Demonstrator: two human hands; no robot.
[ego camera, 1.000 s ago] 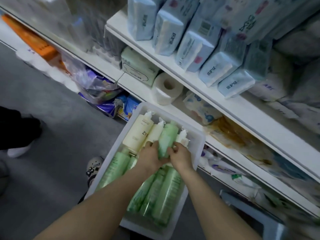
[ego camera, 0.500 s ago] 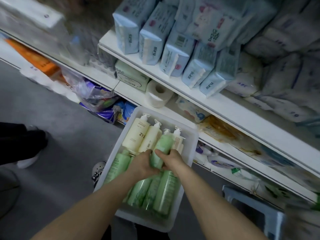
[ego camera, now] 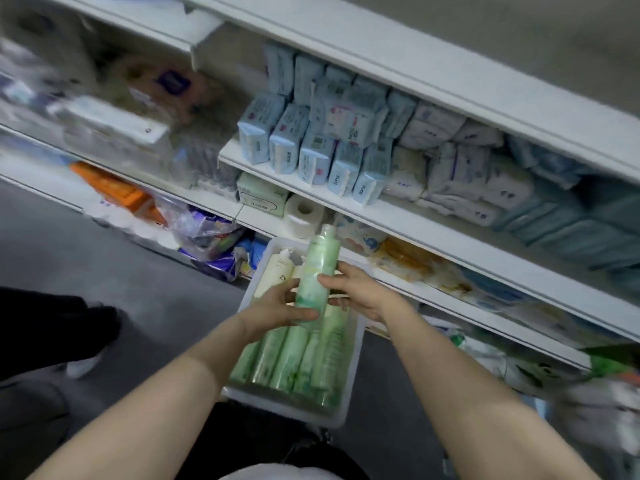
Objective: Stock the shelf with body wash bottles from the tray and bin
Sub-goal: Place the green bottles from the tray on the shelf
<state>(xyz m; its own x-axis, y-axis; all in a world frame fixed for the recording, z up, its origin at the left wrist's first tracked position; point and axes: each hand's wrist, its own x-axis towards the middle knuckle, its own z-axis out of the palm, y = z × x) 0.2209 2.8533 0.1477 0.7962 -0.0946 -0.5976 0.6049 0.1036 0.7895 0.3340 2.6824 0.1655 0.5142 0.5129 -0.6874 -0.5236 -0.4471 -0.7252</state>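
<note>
A pale green body wash bottle (ego camera: 317, 271) is lifted upright above the white tray (ego camera: 287, 407), cap pointing toward the shelf. My left hand (ego camera: 277, 308) grips its lower part from the left. My right hand (ego camera: 360, 292) holds its middle from the right, fingers curled on it. Several more green bottles (ego camera: 294, 358) lie side by side in the tray. Cream pump bottles (ego camera: 275, 277) lie at the tray's far end, partly hidden by my hands.
White shelves (ego camera: 408, 220) run diagonally, stacked with blue and white packs (ego camera: 311, 147), a green box (ego camera: 261, 195) and a toilet roll (ego camera: 303, 214). Crumpled plastic bags (ego camera: 204, 233) lie on the grey floor. A person's dark leg and shoe (ego camera: 83, 327) stand at the left.
Both hands have raised one green bottle out of the tray. The camera has tilted up, so higher shelves have come into view.
</note>
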